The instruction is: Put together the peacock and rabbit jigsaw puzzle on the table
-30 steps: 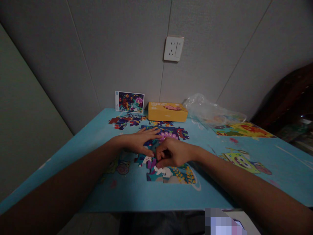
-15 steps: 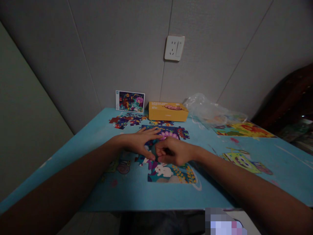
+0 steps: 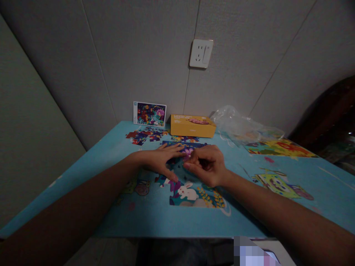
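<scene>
The left hand (image 3: 159, 162) lies flat, palm down, fingers spread and thumb held well apart, with nothing seen in its grasp. Just beside it, the right hand (image 3: 209, 165) is curled, thumb drawn in toward the bent fingers; whether a piece is pinched between them cannot be told.

The partly assembled jigsaw puzzle (image 3: 191, 196) lies under and between the two hands. Its white rabbit section (image 3: 188, 191) shows on the near side, below the right hand, while its purple upper part shows beyond the left fingertips. Between them, the middle is partly hidden by the hands.

Farther out, beyond the left hand, loose puzzle pieces (image 3: 148, 135) lie in a cluster before an upright picture card (image 3: 151, 114). Right of the card sits a yellow box (image 3: 192, 126), then a crumpled clear plastic bag (image 3: 235, 123) beside a bright yellow-and-red picture (image 3: 283, 147). All rest on a blue table (image 3: 111, 220) with cartoon prints. A white wall socket (image 3: 201, 53) is above.
</scene>
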### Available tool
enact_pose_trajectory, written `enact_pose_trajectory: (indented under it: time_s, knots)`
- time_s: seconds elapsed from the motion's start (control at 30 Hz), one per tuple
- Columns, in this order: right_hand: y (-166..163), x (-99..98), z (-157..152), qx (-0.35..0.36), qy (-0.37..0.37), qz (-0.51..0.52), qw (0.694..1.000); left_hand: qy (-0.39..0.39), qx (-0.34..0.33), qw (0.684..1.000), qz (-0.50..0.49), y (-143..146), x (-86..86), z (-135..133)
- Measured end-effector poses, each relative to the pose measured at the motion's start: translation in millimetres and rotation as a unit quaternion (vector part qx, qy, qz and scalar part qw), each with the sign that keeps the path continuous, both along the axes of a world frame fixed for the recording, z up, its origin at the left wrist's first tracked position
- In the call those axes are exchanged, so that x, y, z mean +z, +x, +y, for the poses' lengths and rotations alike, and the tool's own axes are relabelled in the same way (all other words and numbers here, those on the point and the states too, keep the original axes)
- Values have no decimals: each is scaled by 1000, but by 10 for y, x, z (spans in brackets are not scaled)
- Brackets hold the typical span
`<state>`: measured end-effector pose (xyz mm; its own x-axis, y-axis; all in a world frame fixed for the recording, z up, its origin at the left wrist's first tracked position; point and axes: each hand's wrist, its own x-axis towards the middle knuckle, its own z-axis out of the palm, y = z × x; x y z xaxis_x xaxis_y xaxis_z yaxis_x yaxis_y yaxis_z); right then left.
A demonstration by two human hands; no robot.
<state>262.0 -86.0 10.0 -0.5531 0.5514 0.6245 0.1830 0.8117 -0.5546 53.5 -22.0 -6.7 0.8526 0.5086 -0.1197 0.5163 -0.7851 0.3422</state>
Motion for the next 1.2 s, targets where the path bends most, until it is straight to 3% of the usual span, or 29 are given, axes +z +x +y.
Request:
enact_pose_trajectory:
  time_s: [0.1,0.17,0.3,0.7,0.93,1.1,1.2]
  knots:
    - [-3,-17,39,145,-96,-186,967,7,2,1000,11,-1,-25,12]
    - [-5,-37,76,194,-143,-262,934,9,3,1000,19,-1,-30,17]
    - [-3,-52,112,185,-167,-282,926,5,6,1000,25,0,-21,16]
    - [4,-113,126,176,-117,-260,942,6,7,1000,28,-1,-15,15]
    - [-15,-120,95,36,-38,-100,994,0,4,1000,-3,-10,-39,22]
    - [-15,-130,110,157,-133,-219,954,5,10,1000,-6,-10,-23,-6]
    - [-19,-146,116,163,-167,-231,944,25,24,999,-2,8,-12,-20]
